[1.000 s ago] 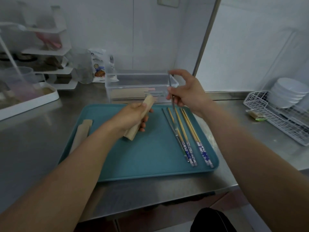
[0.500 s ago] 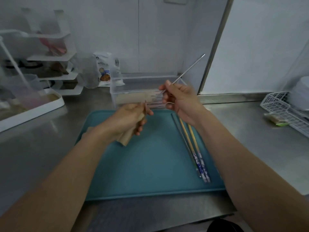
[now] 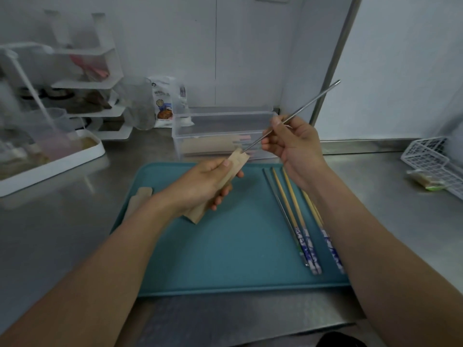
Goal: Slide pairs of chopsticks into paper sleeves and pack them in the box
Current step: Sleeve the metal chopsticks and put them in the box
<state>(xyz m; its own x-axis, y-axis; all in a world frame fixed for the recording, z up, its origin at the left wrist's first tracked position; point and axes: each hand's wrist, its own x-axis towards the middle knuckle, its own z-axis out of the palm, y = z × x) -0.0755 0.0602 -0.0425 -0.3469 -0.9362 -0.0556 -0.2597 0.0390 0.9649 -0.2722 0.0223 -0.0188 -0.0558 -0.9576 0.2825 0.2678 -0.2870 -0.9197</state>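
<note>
The left hand (image 3: 200,182) grips a brown paper sleeve (image 3: 220,181) over the middle of the teal tray (image 3: 225,259), fingers curled round it, its open mouth tilted up and to the right; the right hand (image 3: 293,146) pinches a metal chopstick (image 3: 308,102) between thumb and fingers, its lower tip at the sleeve's mouth, its upper end slanting up toward the far right; whether the tip is already inside I cannot tell. More chopsticks (image 3: 298,226), wooden with blue-and-white ends plus one metal, lie side by side along the tray's right edge; spare sleeves (image 3: 137,200) lie at its left edge, partly hidden by the left forearm. The clear box (image 3: 220,134) stands on the desk (image 3: 375,196) just behind the tray's far edge, with sleeved pairs lying in it; a white wire rack (image 3: 431,159) sits at the desk's right edge.
</note>
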